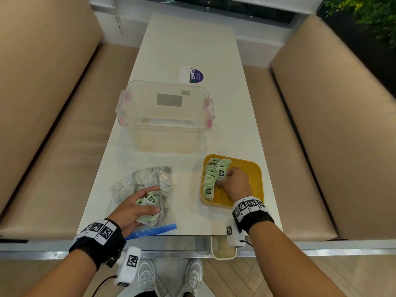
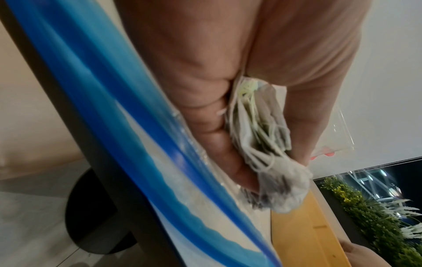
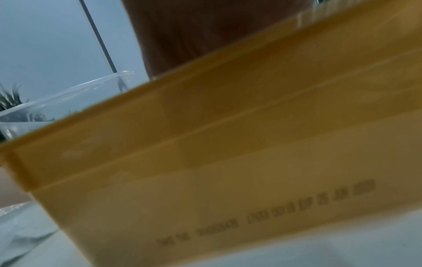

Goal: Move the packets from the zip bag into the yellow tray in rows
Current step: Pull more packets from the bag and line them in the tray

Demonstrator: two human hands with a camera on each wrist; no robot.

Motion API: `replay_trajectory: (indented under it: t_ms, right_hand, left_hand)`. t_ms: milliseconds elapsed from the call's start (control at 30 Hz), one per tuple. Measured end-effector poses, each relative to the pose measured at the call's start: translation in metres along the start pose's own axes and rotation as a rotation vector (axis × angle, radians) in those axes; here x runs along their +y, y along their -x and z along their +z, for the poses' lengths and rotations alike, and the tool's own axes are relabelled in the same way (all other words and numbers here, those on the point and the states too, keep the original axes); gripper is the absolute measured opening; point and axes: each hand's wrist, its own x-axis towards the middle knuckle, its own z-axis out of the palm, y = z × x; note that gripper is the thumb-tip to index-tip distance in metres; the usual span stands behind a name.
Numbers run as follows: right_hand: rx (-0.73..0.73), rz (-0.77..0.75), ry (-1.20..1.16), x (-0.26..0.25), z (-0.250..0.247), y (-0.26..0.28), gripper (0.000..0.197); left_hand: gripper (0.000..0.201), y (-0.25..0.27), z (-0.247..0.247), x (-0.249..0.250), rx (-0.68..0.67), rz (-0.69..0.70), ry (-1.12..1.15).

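A clear zip bag (image 1: 147, 185) with a blue zip strip (image 1: 154, 230) lies at the table's near left, with several green-labelled packets inside. My left hand (image 1: 137, 207) rests over it and grips a bunch of packets (image 1: 150, 200); the left wrist view shows that bunch (image 2: 258, 137) clamped between thumb and fingers. The yellow tray (image 1: 252, 185) sits at the near right. Two rows of packets (image 1: 211, 176) stand along its left side. My right hand (image 1: 233, 181) is inside the tray, pinching a packet (image 1: 221, 173) at the near end of the second row. The right wrist view shows mostly the tray wall (image 3: 228, 126).
A clear plastic tub (image 1: 165, 116) with pink clips stands behind the bag and tray. A printed card (image 1: 191, 75) lies farther back on the white table (image 1: 188, 43). Beige benches (image 1: 342, 125) flank both sides. The tray's right half is bare.
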Motion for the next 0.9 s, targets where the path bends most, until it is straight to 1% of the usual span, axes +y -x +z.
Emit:
replay_trajectory:
  t_ms: [67,133,300,400,467,533,567,600,633,667,733,767,800,867,900]
  right_hand:
    - [0.008,0.011,-0.021,0.003,0.001,-0.002,0.045]
    - [0.009,0.012,-0.02,0.006,0.002,-0.004,0.053]
    - [-0.032,0.008,0.025,0.015,-0.002,-0.006,0.059]
    - [0.005,-0.004,-0.013,0.015,-0.017,0.001,0.061]
    - [0.113,-0.099,-0.029,0.006,-0.029,0.009,0.055]
    - [0.226,-0.259,-0.022,-0.011,-0.035,0.019,0.044]
    - [0.236,-0.344,-0.038,-0.023,-0.034,0.026,0.038]
    - [0.205,-0.423,-0.058,-0.036,-0.03,0.033,0.032]
    - [0.133,-0.499,-0.075,-0.048,-0.023,0.04,0.027]
    - [0.028,-0.563,-0.069,-0.06,-0.012,0.047,0.023]
    - [-0.2,-0.65,0.029,-0.077,0.015,0.059,0.021]
    - [-0.282,-0.679,0.09,-0.084,0.029,0.062,0.022]
    - [-0.335,-0.694,0.129,-0.088,0.041,0.065,0.023]
    - [-0.399,-0.678,0.141,-0.092,0.058,0.065,0.025]
    - [-0.413,-0.646,0.121,-0.093,0.063,0.064,0.025]
  left_hand:
    - [0.094,0.0,0.0,0.0,-0.009,0.003,0.002]
    - [0.096,0.0,-0.001,-0.001,-0.01,0.003,0.004]
    - [0.084,0.0,-0.001,0.001,-0.003,-0.006,0.027]
    - [0.077,0.002,0.002,0.002,0.006,0.001,0.024]
    - [0.074,0.004,0.002,0.003,0.0,0.007,0.038]
    - [0.072,0.005,0.003,0.003,-0.003,0.012,0.04]
    - [0.07,0.005,0.004,0.004,-0.001,0.012,0.033]
    - [0.068,0.006,0.006,0.004,0.003,0.013,0.025]
    - [0.067,0.006,0.007,0.005,0.006,0.014,0.019]
    - [0.068,0.007,0.007,0.005,0.007,0.014,0.019]
    - [0.084,0.006,0.005,0.004,-0.003,0.02,0.022]
    - [0.09,0.006,0.004,0.003,-0.009,0.021,0.014]
    - [0.089,0.006,0.003,0.003,-0.009,0.025,0.004]
    - [0.075,0.007,0.003,0.004,-0.01,0.053,-0.003]
    - [0.07,0.008,0.004,0.005,-0.014,0.069,-0.009]
